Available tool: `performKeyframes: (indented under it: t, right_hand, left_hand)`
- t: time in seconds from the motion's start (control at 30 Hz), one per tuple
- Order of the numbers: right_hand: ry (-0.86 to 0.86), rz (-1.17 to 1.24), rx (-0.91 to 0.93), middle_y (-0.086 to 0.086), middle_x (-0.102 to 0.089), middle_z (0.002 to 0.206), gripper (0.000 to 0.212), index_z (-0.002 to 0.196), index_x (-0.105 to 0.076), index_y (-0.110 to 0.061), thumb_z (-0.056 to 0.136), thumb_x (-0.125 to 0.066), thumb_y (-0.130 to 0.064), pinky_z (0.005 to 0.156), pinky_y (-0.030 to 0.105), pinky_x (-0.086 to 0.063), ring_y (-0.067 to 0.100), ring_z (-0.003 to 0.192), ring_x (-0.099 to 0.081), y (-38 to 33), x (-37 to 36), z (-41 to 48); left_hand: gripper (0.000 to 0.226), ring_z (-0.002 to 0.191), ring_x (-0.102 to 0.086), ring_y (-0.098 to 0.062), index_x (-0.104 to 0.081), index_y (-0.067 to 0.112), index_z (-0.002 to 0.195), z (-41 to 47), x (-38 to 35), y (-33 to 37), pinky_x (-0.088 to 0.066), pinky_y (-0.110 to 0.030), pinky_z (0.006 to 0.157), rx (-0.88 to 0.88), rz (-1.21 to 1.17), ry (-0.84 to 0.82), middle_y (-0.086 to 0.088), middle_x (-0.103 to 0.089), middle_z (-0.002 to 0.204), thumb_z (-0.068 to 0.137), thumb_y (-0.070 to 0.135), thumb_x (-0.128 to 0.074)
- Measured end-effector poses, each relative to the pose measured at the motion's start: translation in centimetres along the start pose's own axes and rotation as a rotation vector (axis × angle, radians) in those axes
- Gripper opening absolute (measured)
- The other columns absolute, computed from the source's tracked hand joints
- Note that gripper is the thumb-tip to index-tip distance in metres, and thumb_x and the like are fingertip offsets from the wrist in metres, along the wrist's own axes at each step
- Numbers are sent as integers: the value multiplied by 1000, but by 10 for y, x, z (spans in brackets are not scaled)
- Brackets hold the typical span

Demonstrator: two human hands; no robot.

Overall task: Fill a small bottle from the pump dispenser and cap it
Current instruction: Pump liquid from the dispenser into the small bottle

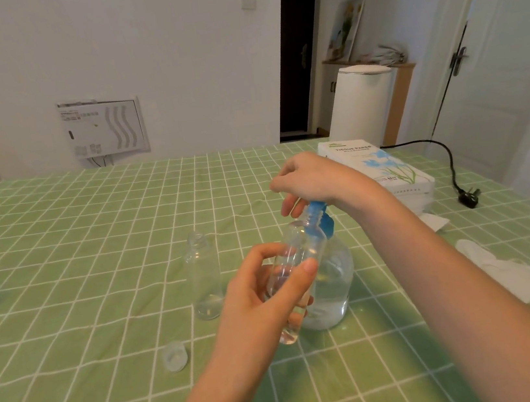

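My left hand (263,296) grips a small clear bottle (301,250), tilted with its open neck up under the blue pump nozzle (317,208). A little clear liquid sits in the bottle's bottom. My right hand (311,177) rests on top of the blue pump head, fingers curled over it. The pump dispenser (331,280) is a round clear bottle, partly full, standing on the table behind the small bottle. A second small clear bottle (204,274) stands open and upright to the left. A clear cap (175,355) lies on the cloth in front of it.
The table wears a green checked cloth (94,258). A tissue paper box (385,167) lies at the back right, crumpled white tissues (504,266) at the right, and a black power plug with cord (469,197) beyond them.
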State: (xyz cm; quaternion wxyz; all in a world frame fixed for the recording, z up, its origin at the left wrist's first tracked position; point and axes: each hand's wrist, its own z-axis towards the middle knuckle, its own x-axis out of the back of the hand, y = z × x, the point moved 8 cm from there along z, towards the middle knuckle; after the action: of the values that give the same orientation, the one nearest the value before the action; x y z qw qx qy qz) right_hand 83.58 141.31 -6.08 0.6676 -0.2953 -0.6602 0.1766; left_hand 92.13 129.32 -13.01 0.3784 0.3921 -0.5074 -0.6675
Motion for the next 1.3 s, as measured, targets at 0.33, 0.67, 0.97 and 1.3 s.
performKeyframes:
  t: [0.33, 0.67, 0.97, 1.3]
  right_hand:
    - [-80, 20, -55, 4, -71, 76, 40, 125, -54, 3, 91, -50, -17, 75, 32, -45, 37, 94, -67, 11, -18, 0]
    - [-37, -27, 0, 7, -73, 83, 40, 124, -55, 2, 92, -49, -22, 70, 31, -52, 28, 97, -69, -5, -3, -2]
    - [-90, -3, -31, 11, -74, 88, 39, 123, -55, 5, 91, -50, -17, 76, 35, -47, 29, 79, -61, 7, -15, -1]
    - [-69, -55, 12, 11, -73, 93, 38, 122, -56, 2, 93, -51, -22, 83, 38, -53, 31, 96, -69, -5, -5, -2]
  left_hand:
    - [37, 64, -63, -17, -66, 29, 88, -3, 3, -7, -48, -24, 53, 27, 11, 14, -4, -66, 73, 58, 49, -76]
    - [29, 65, -65, -14, -65, 29, 89, -1, 1, 2, -49, -19, 52, -11, 14, 5, 0, -67, 71, 67, 44, -76]
    - [26, 63, -62, -18, -65, 33, 84, -2, 3, -2, -47, -20, 50, -14, 36, 9, 0, -65, 67, 62, 46, -72]
    - [25, 66, -66, -18, -64, 37, 88, 1, 5, -2, -49, -21, 52, -29, 67, 19, 3, -66, 68, 66, 45, -72]
